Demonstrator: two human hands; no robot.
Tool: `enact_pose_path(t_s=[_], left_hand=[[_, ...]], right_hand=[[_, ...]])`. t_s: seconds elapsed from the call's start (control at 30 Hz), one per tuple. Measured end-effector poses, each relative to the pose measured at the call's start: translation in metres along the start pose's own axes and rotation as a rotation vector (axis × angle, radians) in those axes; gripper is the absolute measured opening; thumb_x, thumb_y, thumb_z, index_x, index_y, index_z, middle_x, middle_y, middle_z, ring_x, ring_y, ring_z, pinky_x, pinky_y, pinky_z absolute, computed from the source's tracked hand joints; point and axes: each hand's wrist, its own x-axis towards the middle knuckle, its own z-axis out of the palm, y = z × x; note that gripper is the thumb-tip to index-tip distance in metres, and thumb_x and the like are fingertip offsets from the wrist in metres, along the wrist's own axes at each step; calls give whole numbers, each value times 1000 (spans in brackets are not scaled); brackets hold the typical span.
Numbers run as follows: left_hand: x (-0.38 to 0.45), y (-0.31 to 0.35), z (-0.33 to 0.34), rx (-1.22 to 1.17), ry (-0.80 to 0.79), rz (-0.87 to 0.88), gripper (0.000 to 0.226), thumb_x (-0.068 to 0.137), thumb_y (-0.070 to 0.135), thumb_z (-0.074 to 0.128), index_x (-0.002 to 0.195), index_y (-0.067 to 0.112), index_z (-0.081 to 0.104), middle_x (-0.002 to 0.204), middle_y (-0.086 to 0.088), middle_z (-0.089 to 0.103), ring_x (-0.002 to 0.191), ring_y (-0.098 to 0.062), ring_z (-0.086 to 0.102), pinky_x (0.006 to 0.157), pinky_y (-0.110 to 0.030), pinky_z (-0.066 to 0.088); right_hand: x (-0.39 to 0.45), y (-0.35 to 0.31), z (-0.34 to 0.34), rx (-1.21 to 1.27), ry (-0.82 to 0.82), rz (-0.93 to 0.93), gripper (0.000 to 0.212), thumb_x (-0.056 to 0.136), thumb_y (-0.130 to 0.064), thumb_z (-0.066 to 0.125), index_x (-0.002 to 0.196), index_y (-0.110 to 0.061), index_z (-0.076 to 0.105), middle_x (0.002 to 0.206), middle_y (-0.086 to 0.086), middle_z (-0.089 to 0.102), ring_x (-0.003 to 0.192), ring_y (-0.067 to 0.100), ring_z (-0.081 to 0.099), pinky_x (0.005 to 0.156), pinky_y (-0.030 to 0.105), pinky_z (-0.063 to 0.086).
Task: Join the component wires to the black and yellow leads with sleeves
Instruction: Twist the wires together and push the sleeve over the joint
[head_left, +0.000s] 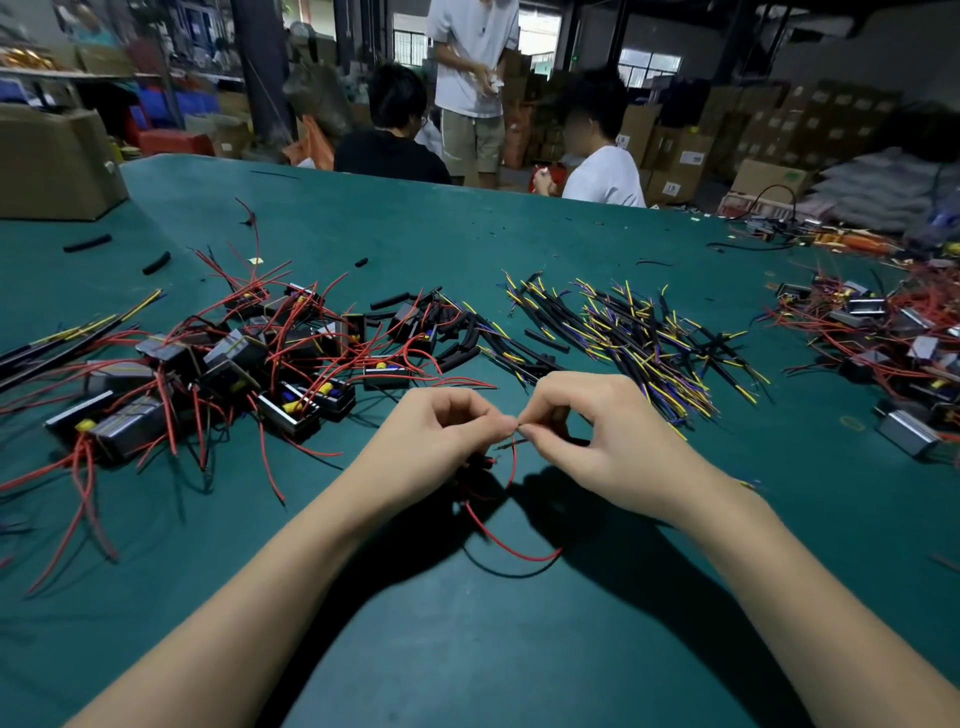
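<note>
Far left, a few long black and yellow leads (78, 338) lie loose. Beside them sits one heap of black box components (234, 374) trailing red wires, too tangled to count. Two short black sleeves (87, 242) lie apart behind it, and several more rest near the heap's right edge. Right of centre spreads one pile of cut black and yellow leads (639, 343); a second component heap (883, 343) sits at the far right.

All rest on a green table (467, 649) in a warehouse stacked with cardboard boxes (779, 130); three people (475, 78) are beyond the table.

The left hand (436, 441) and right hand (597, 441) meet fingertip to fingertip, each pinching the red wire (511, 551), which loops down to the table between the forearms.
</note>
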Motion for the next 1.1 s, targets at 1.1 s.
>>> enact_pose_path(t_s=[1.1], left_hand=[[3, -3, -2, 10, 78, 40, 12, 82, 18, 71, 74, 9, 73, 64, 0, 63, 57, -5, 49, 57, -14, 39]], right_hand=[[-1, 2, 14, 42, 125, 62, 7, 85, -16, 63, 80, -21, 63, 73, -11, 59, 71, 15, 57, 66, 43, 49]])
